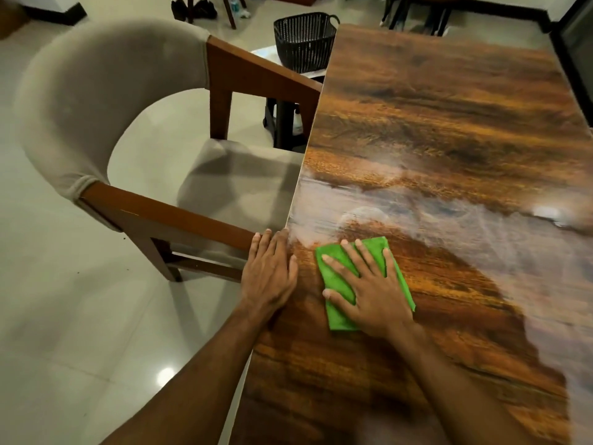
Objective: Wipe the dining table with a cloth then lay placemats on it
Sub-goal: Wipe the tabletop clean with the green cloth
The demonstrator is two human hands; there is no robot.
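A folded green cloth [337, 277] lies flat on the glossy wood-grain dining table [449, 123], close to its left edge. My right hand [369, 287] presses down on the cloth with fingers spread. My left hand [271, 271] rests flat on the table's left edge beside the cloth, fingers together and holding nothing. A pale streaky film [481, 220] crosses the tabletop beyond and to the right of the cloth. No placemats are in view.
A beige upholstered chair with wooden arms [106, 123] stands against the table's left side. A black woven basket [305, 40] sits on a low white surface past the chair. More chair legs and a dark frame stand at the far end of the room.
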